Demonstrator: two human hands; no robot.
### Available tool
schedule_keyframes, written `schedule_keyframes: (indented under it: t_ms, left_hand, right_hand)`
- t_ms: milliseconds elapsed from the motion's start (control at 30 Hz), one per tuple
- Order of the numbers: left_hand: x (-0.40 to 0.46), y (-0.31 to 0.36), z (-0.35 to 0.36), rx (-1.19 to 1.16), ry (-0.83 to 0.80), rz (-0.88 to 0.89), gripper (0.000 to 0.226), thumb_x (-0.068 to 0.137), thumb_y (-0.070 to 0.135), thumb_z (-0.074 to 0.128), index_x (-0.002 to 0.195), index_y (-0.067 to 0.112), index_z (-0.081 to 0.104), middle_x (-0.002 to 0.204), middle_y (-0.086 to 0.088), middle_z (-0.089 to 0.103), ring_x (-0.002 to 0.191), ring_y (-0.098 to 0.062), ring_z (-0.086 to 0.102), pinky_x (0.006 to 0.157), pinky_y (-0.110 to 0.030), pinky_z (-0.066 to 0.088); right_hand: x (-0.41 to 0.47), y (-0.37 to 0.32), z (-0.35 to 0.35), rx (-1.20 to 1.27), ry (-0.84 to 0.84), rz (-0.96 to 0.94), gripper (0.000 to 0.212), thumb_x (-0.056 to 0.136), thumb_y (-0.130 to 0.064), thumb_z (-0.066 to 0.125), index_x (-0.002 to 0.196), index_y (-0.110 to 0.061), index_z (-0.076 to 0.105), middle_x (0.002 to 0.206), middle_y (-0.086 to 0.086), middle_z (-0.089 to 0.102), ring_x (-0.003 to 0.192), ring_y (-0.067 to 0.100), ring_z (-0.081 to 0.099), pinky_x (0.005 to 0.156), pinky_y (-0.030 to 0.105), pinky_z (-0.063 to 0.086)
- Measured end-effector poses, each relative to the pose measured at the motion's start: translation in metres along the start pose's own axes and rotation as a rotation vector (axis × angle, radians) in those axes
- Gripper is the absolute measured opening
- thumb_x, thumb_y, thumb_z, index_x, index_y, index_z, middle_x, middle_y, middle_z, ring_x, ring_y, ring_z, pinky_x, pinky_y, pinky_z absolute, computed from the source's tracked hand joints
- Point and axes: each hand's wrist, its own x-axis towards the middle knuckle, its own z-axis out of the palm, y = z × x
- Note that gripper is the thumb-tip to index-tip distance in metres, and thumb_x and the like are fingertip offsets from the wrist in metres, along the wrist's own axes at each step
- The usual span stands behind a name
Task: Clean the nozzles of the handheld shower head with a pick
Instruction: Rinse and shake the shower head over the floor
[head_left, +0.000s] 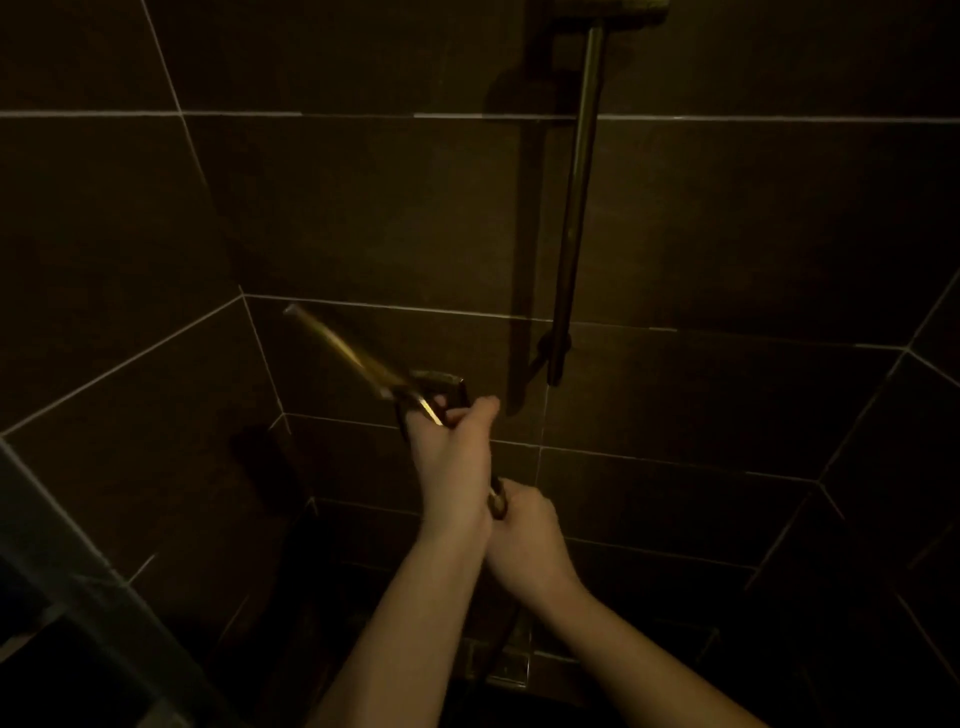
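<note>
In the dim shower, the handheld shower head (343, 351) is a slim brass-coloured bar that points up and to the left. My left hand (452, 447) grips it at its lower end, just in front of a wall fitting (441, 382). Below that, my right hand (524, 530) is curled round a dark metal end piece (497, 501), either the handle's base or the hose connector. The two hands touch at the wrist. The nozzles face away or are too dark to make out. I see no pick in either hand.
A vertical slide rail (576, 208) runs down the dark tiled wall at upper right. A metal floor drain (509, 665) lies between my forearms. The edge of a glass screen (78, 561) crosses the lower left corner.
</note>
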Motion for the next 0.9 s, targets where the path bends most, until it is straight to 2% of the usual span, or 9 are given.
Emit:
schedule_keyframes:
  t_ms: [67, 133, 233, 333, 400, 500, 600, 767, 900]
  left_hand:
    - [-0.01, -0.004, 0.004, -0.101, 0.129, 0.061, 0.045, 0.091, 0.013, 0.072, 0.132, 0.021, 0.053, 0.118, -0.001, 0.065, 0.104, -0.015, 0.066, 0.088, -0.03, 0.055]
    - [-0.011, -0.007, 0.004, -0.228, 0.24, 0.086, 0.038, 0.093, 0.01, 0.069, 0.128, 0.018, 0.055, 0.118, -0.004, 0.066, 0.098, -0.016, 0.066, 0.088, -0.032, 0.056]
    - [-0.013, -0.011, 0.005, -0.272, 0.326, 0.093, 0.019, 0.095, 0.016, 0.067, 0.114, 0.017, 0.062, 0.099, -0.006, 0.066, 0.08, -0.016, 0.061, 0.075, -0.031, 0.054]
    - [-0.014, -0.01, 0.005, -0.372, 0.299, 0.011, 0.019, 0.092, 0.028, 0.073, 0.105, 0.015, 0.067, 0.07, 0.005, 0.058, 0.062, -0.009, 0.053, 0.067, -0.03, 0.048]
    - [-0.011, -0.007, 0.001, -0.42, 0.278, -0.055, 0.018, 0.09, 0.034, 0.074, 0.089, 0.019, 0.065, 0.056, 0.009, 0.05, 0.05, -0.007, 0.045, 0.058, -0.029, 0.043]
    - [-0.002, -0.005, -0.006, -0.395, 0.205, -0.091, 0.034, 0.091, 0.043, 0.071, 0.068, 0.023, 0.055, 0.05, 0.007, 0.042, 0.042, -0.01, 0.037, 0.05, -0.029, 0.037]
    - [0.001, -0.004, -0.01, -0.342, 0.075, -0.092, 0.044, 0.093, 0.044, 0.069, 0.058, 0.024, 0.05, 0.049, 0.005, 0.037, 0.041, -0.011, 0.032, 0.045, -0.028, 0.031]
    - [0.005, 0.002, -0.017, -0.29, -0.22, -0.063, 0.052, 0.096, 0.04, 0.063, 0.051, 0.023, 0.044, 0.046, 0.004, 0.03, 0.039, -0.011, 0.027, 0.044, -0.027, 0.026]
    - [0.008, 0.008, -0.023, -0.254, -0.422, -0.022, 0.052, 0.092, 0.037, 0.062, 0.05, 0.02, 0.037, 0.041, 0.005, 0.027, 0.035, -0.01, 0.025, 0.04, -0.024, 0.026]
  right_hand:
    - [0.0, -0.001, 0.003, -0.174, 0.086, -0.089, 0.015, 0.089, -0.028, 0.066, 0.075, -0.023, 0.065, 0.066, -0.003, 0.068, 0.058, 0.011, 0.065, 0.056, 0.035, 0.058]
    - [0.003, -0.005, 0.002, -0.335, 0.144, -0.135, 0.016, 0.089, -0.032, 0.065, 0.074, -0.028, 0.062, 0.064, -0.007, 0.065, 0.058, 0.007, 0.062, 0.056, 0.031, 0.057]
    - [0.006, -0.008, 0.0, -0.487, 0.185, -0.161, 0.016, 0.092, -0.032, 0.062, 0.077, -0.03, 0.058, 0.066, -0.01, 0.062, 0.058, 0.004, 0.059, 0.057, 0.026, 0.054]
    - [0.008, -0.007, 0.0, -0.498, 0.207, -0.143, 0.016, 0.092, -0.032, 0.061, 0.077, -0.027, 0.062, 0.067, -0.01, 0.062, 0.06, 0.004, 0.06, 0.059, 0.027, 0.055]
    - [0.008, -0.004, 0.0, -0.494, 0.176, -0.14, 0.02, 0.091, -0.034, 0.062, 0.073, -0.026, 0.063, 0.064, -0.009, 0.063, 0.058, 0.005, 0.061, 0.059, 0.027, 0.056]
    - [0.008, 0.001, -0.001, -0.392, 0.064, -0.161, 0.025, 0.091, -0.032, 0.064, 0.067, -0.027, 0.061, 0.06, -0.007, 0.063, 0.053, 0.004, 0.059, 0.051, 0.021, 0.049]
    - [0.007, 0.005, -0.002, -0.221, -0.043, -0.118, 0.025, 0.092, -0.024, 0.062, 0.069, -0.017, 0.065, 0.062, 0.001, 0.066, 0.051, 0.007, 0.058, 0.051, 0.024, 0.046]
    - [0.004, -0.005, -0.012, -0.082, -0.184, 0.01, 0.018, 0.092, -0.015, 0.058, 0.077, -0.01, 0.067, 0.065, 0.001, 0.064, 0.056, 0.014, 0.057, 0.054, 0.027, 0.046]
    - [-0.004, -0.017, -0.017, -0.022, -0.232, 0.003, 0.028, 0.089, -0.011, 0.059, 0.063, -0.019, 0.059, 0.054, -0.003, 0.052, 0.046, 0.009, 0.046, 0.046, 0.025, 0.036]
